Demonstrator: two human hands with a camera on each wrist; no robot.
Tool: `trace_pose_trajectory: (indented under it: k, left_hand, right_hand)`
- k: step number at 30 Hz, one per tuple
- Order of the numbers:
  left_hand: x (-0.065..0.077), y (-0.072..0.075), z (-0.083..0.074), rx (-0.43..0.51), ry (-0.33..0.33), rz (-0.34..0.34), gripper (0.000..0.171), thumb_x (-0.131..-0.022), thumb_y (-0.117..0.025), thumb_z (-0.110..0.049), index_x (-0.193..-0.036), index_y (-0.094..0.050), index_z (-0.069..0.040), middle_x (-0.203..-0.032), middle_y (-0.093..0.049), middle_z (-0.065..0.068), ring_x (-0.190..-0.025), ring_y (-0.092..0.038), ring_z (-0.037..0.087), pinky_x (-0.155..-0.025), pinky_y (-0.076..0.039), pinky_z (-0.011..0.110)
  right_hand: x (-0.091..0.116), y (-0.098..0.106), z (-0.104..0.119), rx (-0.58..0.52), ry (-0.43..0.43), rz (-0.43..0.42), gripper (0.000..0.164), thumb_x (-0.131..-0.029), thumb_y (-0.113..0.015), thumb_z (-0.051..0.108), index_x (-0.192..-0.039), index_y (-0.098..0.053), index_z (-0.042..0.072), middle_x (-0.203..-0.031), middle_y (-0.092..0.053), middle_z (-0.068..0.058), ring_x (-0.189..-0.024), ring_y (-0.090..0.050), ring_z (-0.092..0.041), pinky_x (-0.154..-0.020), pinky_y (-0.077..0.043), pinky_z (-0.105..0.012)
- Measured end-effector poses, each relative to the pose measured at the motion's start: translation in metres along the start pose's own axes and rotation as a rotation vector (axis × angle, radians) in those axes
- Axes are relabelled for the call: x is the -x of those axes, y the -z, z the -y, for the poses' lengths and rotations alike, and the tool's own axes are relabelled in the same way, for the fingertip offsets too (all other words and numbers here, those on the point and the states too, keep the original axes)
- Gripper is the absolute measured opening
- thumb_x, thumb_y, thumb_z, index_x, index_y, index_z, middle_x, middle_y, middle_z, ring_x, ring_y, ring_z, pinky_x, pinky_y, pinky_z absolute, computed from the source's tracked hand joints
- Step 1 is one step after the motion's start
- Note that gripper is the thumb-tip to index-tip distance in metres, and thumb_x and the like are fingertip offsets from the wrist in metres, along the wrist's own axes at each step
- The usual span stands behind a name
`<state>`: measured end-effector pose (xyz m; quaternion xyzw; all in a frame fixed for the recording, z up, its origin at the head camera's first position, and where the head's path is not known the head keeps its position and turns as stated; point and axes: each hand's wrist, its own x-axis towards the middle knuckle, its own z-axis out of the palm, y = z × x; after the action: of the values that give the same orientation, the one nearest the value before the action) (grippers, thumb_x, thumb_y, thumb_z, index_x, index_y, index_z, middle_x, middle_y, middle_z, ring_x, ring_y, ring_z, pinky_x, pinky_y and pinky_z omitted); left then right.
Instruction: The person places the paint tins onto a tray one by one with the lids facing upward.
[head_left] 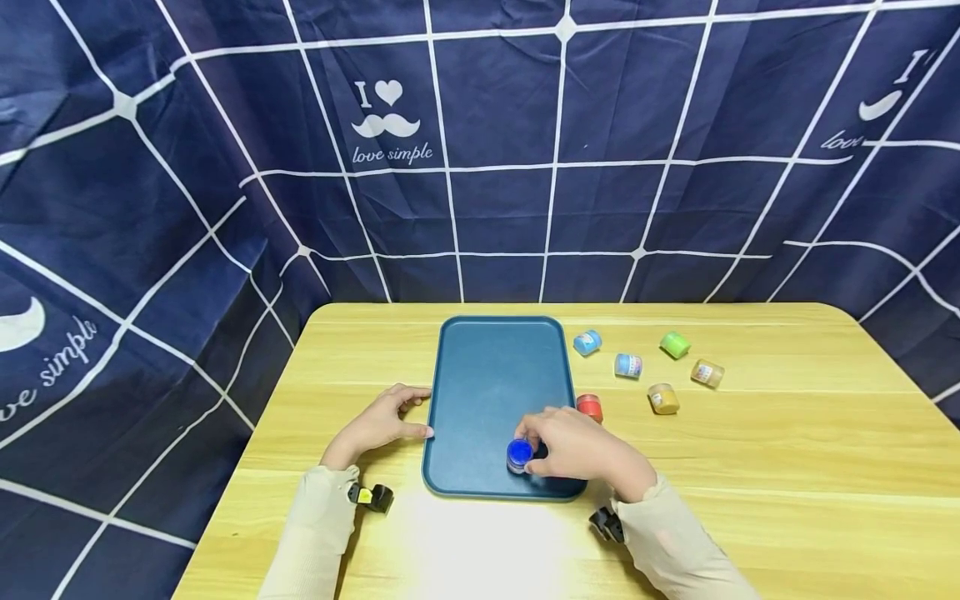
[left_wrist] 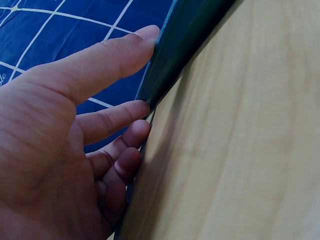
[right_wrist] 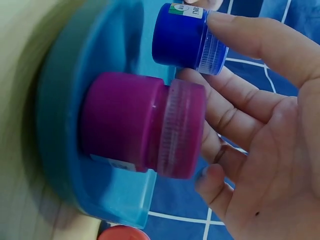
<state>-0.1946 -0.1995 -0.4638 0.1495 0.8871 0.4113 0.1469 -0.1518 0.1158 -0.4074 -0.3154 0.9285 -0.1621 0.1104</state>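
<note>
Right hand [head_left: 581, 446]: fingers pinch the blue jar [head_left: 519, 454], closed to its width
Blue jar: upright at the tray's near right; contact unclear
Purple jar [right_wrist: 120, 122]: in the tray
Left hand [head_left: 381, 423]: fingers parted, gripping nothing, touching the rim
Tray [head_left: 487, 367]: seemingly being loaded; next move calls for a level set-down, then release

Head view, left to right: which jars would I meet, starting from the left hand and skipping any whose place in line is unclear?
Left hand → deep-blue jar held by the right hand → farther light-blue jar → nearer light-blue jar → green jar → tan jar
</note>
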Motion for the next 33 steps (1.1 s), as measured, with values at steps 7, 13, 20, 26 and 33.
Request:
trace_pose_trajectory:
  k: [7, 13, 20, 26, 33]
  left_hand:
    - [0.0, 0.0, 0.001, 0.0, -0.003, 0.001, 0.068, -0.078, -0.08, -0.03, -0.137, -0.054, -0.009, -0.121, -0.055, 0.012, -0.104, -0.048, 0.023, -0.094, -0.04, 0.041]
    - [-0.001, 0.0, 0.001, -0.001, -0.005, 0.001, 0.068, -0.078, -0.081, -0.03, -0.137, -0.054, -0.009, -0.121, -0.055, 0.012, -0.102, -0.048, 0.022, -0.093, -0.04, 0.04]
    - [-0.001, 0.0, 0.002, 0.0, -0.011, -0.001, 0.068, -0.077, -0.081, -0.029, -0.136, -0.055, -0.008, -0.118, -0.055, 0.011, -0.1, -0.047, 0.021, -0.091, -0.04, 0.039]
    - [-0.001, -0.001, 0.003, -0.008, -0.016, -0.002, 0.068, -0.078, -0.081, -0.03, -0.136, -0.054, -0.008, -0.117, -0.055, 0.011, -0.1, -0.047, 0.021, -0.091, -0.04, 0.038]
    - [-0.002, -0.001, 0.004, -0.01, -0.011, 0.006, 0.069, -0.078, -0.08, -0.031, -0.138, -0.053, -0.009, -0.121, -0.055, 0.011, -0.102, -0.048, 0.021, -0.092, -0.041, 0.038]
  right_hand:
    - [-0.002, -0.004, 0.002, 0.024, 0.017, 0.012, 0.026, -0.079, -0.075, 0.03, -0.101, -0.067, 0.019, -0.077, -0.054, 0.013, -0.076, -0.043, -0.007, -0.071, -0.031, -0.026]
    - [0.0, -0.002, 0.003, 0.01, 0.007, 0.0, 0.022, -0.079, -0.075, 0.027, -0.097, -0.064, 0.02, -0.076, -0.05, 0.013, -0.079, -0.042, -0.007, -0.073, -0.028, -0.027]
    - [0.003, 0.008, -0.002, 0.003, 0.023, -0.022, 0.022, -0.082, -0.073, 0.028, -0.101, -0.067, 0.018, -0.082, -0.056, 0.012, -0.082, -0.047, -0.008, -0.075, -0.034, -0.03]
    - [0.01, 0.029, -0.015, 0.066, 0.013, -0.091, 0.024, -0.084, -0.07, 0.032, -0.102, -0.068, 0.016, -0.087, -0.063, 0.009, -0.085, -0.056, -0.011, -0.078, -0.04, -0.034]
    - [0.024, 0.049, -0.043, 0.095, -0.037, -0.189, 0.025, -0.084, -0.07, 0.031, -0.1, -0.068, 0.013, -0.085, -0.066, 0.004, -0.082, -0.061, -0.015, -0.076, -0.045, -0.037]
